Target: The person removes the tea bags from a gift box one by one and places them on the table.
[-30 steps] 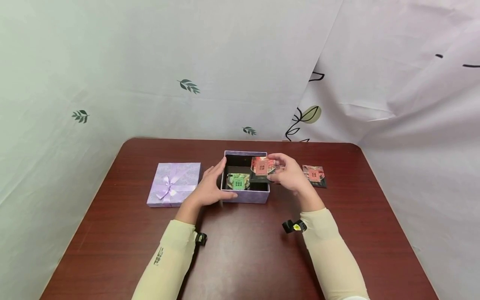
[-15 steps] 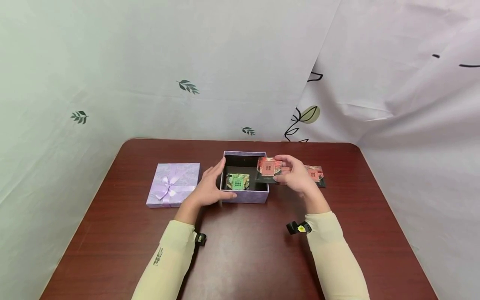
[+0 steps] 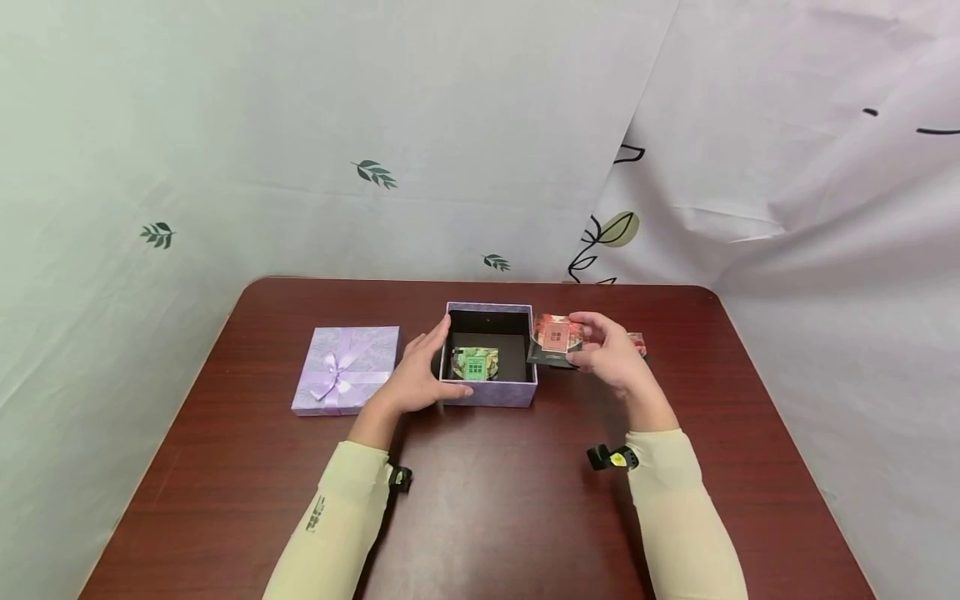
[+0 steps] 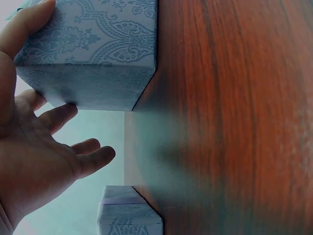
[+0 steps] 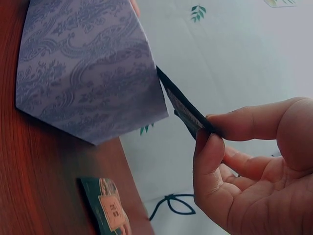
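My right hand [image 3: 617,358] pinches a red-and-black tea bag packet [image 3: 557,337] between thumb and fingertips, just past the right rim of an open purple gift box [image 3: 491,395]. In the right wrist view the packet [image 5: 183,105] is seen nearly edge-on, its far end close to the box's top corner. My left hand [image 3: 420,375] holds the box at its left end, thumb on the front wall and fingers along the side. A green tea bag packet [image 3: 476,364] lies in the box's dark interior, front left.
The box lid [image 3: 347,371], with its ribbon bow, lies left of the box. Another red-and-black packet [image 3: 637,343] on the table is partly hidden behind my right hand; it also shows below the box in the right wrist view. Behind the table [image 3: 487,517] hangs a pale curtain [image 3: 450,125].
My right hand has carried the red-and-black packet rightward, from over the box to beyond its right rim, uncovering the inside. The right hand now covers more of the packet on the table. Left hand steady.
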`<state>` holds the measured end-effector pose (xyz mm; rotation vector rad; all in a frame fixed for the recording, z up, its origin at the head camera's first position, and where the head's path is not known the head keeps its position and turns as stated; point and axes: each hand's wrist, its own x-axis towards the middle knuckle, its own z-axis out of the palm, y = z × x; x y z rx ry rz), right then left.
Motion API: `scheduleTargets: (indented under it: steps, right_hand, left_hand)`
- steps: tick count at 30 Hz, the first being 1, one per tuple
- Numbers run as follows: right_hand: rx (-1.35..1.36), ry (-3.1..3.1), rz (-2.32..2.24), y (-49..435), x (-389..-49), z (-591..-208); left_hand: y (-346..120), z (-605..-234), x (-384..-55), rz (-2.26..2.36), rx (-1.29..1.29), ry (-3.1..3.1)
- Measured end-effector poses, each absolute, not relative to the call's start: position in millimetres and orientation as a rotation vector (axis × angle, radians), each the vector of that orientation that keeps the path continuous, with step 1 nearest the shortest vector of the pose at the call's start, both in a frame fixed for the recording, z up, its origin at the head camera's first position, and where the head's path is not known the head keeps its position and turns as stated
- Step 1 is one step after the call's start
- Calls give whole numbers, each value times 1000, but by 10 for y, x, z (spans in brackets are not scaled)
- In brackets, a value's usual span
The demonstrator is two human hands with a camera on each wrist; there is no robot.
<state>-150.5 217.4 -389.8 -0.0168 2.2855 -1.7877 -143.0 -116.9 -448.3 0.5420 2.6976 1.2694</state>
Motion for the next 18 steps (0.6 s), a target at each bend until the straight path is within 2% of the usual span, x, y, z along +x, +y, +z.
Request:
scheduleTargets:
  steps: [18]
  right_hand:
    - [36,2251,-1839,2532,-1498,-3983]
  left_hand:
    - [-1167,-4476,-1425,1281,542,2695]
